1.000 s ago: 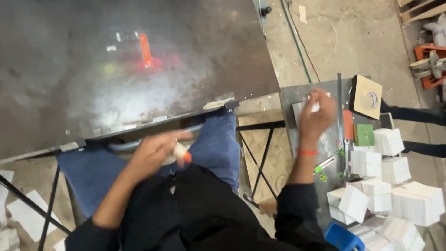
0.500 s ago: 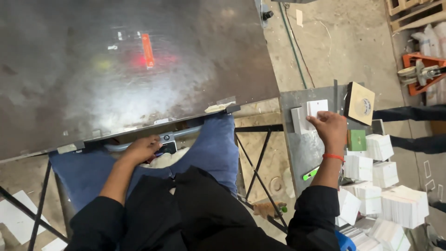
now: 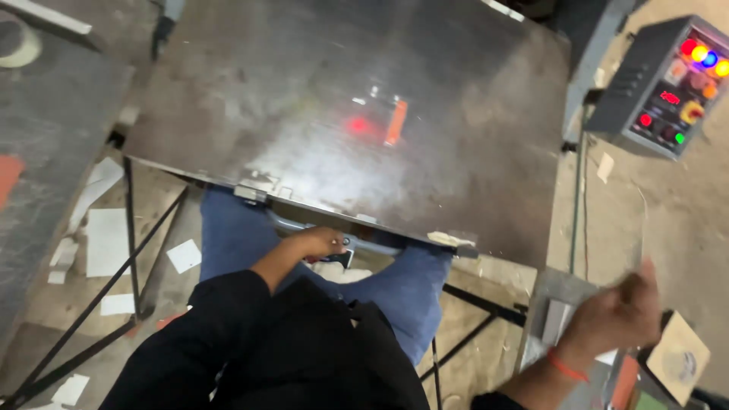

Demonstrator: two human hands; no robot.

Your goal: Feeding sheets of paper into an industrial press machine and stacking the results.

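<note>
1. Head view: left hand (image 3: 315, 243) sits at the near edge of the steel tabletop (image 3: 342, 121), fingers curled around a small dark tool (image 3: 338, 260) under the grey bar (image 3: 304, 226).
2. Right hand (image 3: 615, 315), blurred, hovers over a grey side tray (image 3: 550, 300); grip state cannot be told.
3. Control box (image 3: 661, 83) stands far right.

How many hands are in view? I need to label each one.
2. The left hand grips a dark handle under the metal table edge; the right hand is raised over the grey side tray, lower right.
</note>
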